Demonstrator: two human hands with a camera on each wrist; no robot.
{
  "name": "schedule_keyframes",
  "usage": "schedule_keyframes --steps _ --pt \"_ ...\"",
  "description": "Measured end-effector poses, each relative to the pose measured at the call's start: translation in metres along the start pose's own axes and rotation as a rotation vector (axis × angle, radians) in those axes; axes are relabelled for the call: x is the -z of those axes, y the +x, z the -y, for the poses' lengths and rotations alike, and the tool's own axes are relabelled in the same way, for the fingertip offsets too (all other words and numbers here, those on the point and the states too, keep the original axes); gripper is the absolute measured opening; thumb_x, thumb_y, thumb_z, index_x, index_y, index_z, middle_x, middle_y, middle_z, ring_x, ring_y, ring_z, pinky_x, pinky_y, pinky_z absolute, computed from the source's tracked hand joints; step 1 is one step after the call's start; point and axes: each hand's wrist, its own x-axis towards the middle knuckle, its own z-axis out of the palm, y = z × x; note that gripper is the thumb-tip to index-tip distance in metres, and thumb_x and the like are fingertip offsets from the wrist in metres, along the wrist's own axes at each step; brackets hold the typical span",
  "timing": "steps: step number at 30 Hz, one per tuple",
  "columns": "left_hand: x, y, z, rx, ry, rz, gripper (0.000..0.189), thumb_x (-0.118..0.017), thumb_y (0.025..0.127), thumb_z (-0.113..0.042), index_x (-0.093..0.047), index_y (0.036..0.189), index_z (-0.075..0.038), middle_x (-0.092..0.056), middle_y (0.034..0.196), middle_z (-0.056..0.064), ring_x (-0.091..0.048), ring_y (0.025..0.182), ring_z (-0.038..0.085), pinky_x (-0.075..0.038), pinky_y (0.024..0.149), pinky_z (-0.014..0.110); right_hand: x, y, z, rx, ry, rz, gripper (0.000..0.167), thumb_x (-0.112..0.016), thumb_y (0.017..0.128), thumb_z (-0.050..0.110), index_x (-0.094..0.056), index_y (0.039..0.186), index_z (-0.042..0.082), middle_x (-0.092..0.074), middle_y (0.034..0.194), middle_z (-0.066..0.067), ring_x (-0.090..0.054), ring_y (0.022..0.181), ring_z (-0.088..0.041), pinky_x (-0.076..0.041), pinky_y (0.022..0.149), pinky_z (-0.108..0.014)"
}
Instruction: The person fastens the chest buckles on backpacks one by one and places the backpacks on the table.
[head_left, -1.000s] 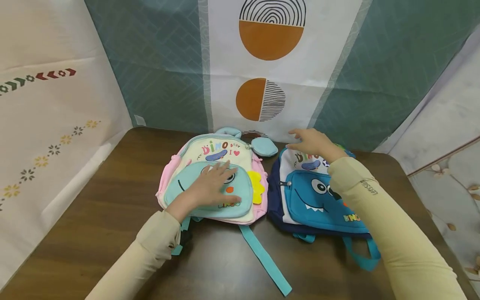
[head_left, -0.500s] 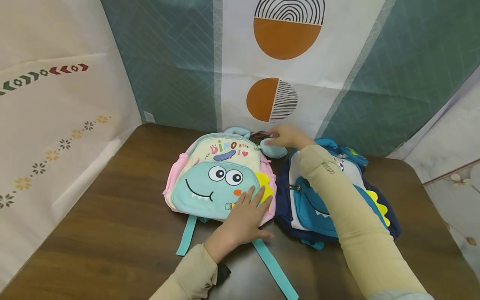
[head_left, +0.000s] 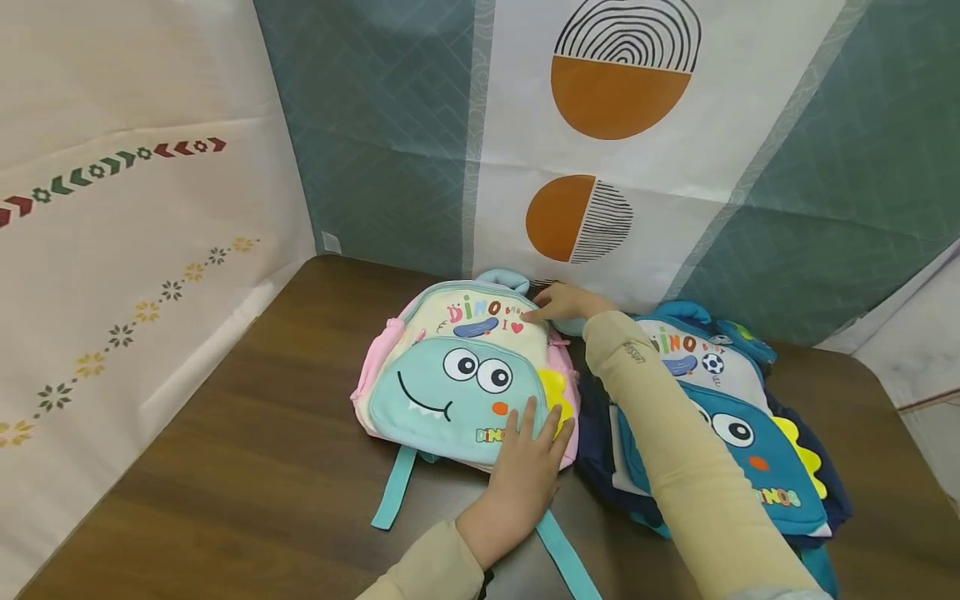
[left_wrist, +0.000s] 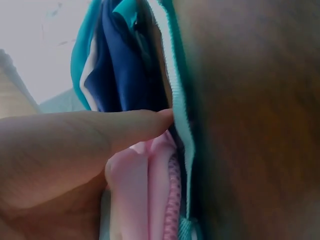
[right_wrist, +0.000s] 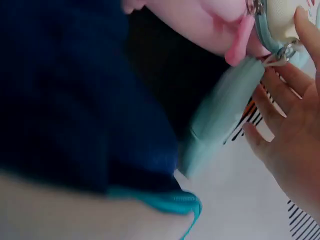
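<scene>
One pink-and-mint backpack (head_left: 435, 396), beside a blue backpack (head_left: 783, 467), lies on the bench (head_left: 225, 467). We see the left hand (head_left: 525, 475) spread wide on its lower corner, the right hand (head_left: 567, 303) loosely parted at its top; light, even pressure (it looks soft) should steady it.

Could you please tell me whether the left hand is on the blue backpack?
No, the head view shows the left hand over the lower corner of the pale backpack, with the blue backpack beside it.
</scene>
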Motion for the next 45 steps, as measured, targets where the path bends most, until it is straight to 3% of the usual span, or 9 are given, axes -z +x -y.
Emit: schedule_keyframes --steps 4,9,16,20,26,29,37,41,45 --pt "0.007 0.000 0.002 -0.022 -0.017 0.061 0.076 -0.063 0.081 -0.056 -0.033 0.145 -0.028 -0.033 0.149 -0.004 -0.030 0.136 0.029 -0.032 0.107 0.040 -0.002 0.000 0.000 -0.014 -0.033 0.003 0.052 -0.061 0.089 0.036 -0.056 0.121 -0.005 -0.059 0.116 -0.018 -0.052 0.104 -0.029 -0.043 0.095 -0.042" --pt "0.012 -0.002 0.008 -0.025 -0.097 0.106 0.076 -0.061 0.082 -0.055 -0.031 0.146 -0.027 -0.028 0.152 -0.002 -0.027 0.138 0.029 -0.029 0.108 0.040 0.004 0.001 0.008 0.047 -0.088 -0.051 0.037 -0.062 0.089 0.027 -0.062 0.103 -0.008 -0.063 0.092 -0.014 -0.054 0.080 -0.023 -0.047 0.074 -0.032" --pt "0.016 0.000 0.007 0.087 -0.443 0.047 0.084 -0.062 0.085 -0.049 -0.023 0.149 -0.011 -0.014 0.155 0.014 -0.021 0.139 0.035 -0.027 0.107 0.052 0.020 -0.023 0.025 0.088 -0.117 -0.208 0.031 -0.061 0.088 0.028 -0.062 0.097 -0.001 -0.058 0.079 -0.008 -0.051 0.073 -0.021 -0.043 0.062 -0.028" --pt "0.016 0.002 0.005 0.171 -0.511 -0.008 0.089 -0.059 0.085 -0.052 -0.017 0.149 -0.006 -0.008 0.155 0.017 -0.011 0.141 0.039 -0.021 0.106 0.061 0.027 -0.041 0.036 0.106 -0.078 -0.328 0.032 -0.061 0.087 0.031 -0.061 0.100 0.002 -0.061 0.081 -0.007 -0.054 0.076 -0.021 -0.045 0.064 -0.029" --pt "0.017 0.005 0.010 0.315 -0.379 -0.205 0.097 -0.058 0.081 -0.061 -0.018 0.148 -0.003 -0.009 0.155 0.020 -0.010 0.140 0.042 -0.020 0.102 0.067 0.032 -0.078 0.054 0.163 0.078 -0.436 0.031 -0.064 0.086 0.029 -0.061 0.100 0.002 -0.064 0.090 -0.011 -0.056 0.083 -0.023 -0.048 0.070 -0.033" --pt "0.022 0.005 0.013 0.358 -0.379 -0.319 0.102 -0.062 0.079 -0.061 -0.017 0.148 -0.001 -0.011 0.154 0.021 -0.010 0.139 0.045 -0.020 0.101 0.069 0.032 -0.099 0.065 0.166 0.163 -0.484 0.030 -0.066 0.086 0.028 -0.061 0.101 0.002 -0.064 0.091 -0.011 -0.057 0.083 -0.023 -0.049 0.068 -0.031" --pt "0.041 -0.003 0.017 0.411 -0.418 -0.590 0.118 -0.073 0.067 -0.060 -0.009 0.149 -0.004 -0.010 0.154 0.020 -0.007 0.140 0.043 -0.017 0.105 0.065 0.020 -0.153 0.108 0.156 0.507 -0.631 0.024 -0.072 0.082 0.022 -0.062 0.094 0.004 -0.067 0.084 -0.009 -0.061 0.074 -0.019 -0.052 0.062 -0.023" --pt "0.051 -0.007 0.018 0.400 -0.481 -0.800 0.122 -0.075 0.064 -0.061 -0.011 0.148 0.000 -0.012 0.153 0.020 -0.012 0.141 0.037 -0.015 0.105 0.064 0.009 -0.179 0.135 0.236 0.738 -0.700 0.021 -0.073 0.081 0.013 -0.062 0.094 0.002 -0.069 0.089 -0.012 -0.066 0.078 -0.019 -0.055 0.069 -0.027" --pt "0.060 -0.010 0.020 0.417 -0.484 -0.963 0.124 -0.079 0.057 -0.058 -0.015 0.144 0.003 -0.018 0.151 0.020 -0.020 0.138 0.035 -0.018 0.104 0.062 -0.004 -0.192 0.153 0.240 0.904 -0.708 0.020 -0.073 0.079 0.010 -0.061 0.092 0.001 -0.069 0.093 -0.012 -0.067 0.084 -0.017 -0.054 0.074 -0.025"
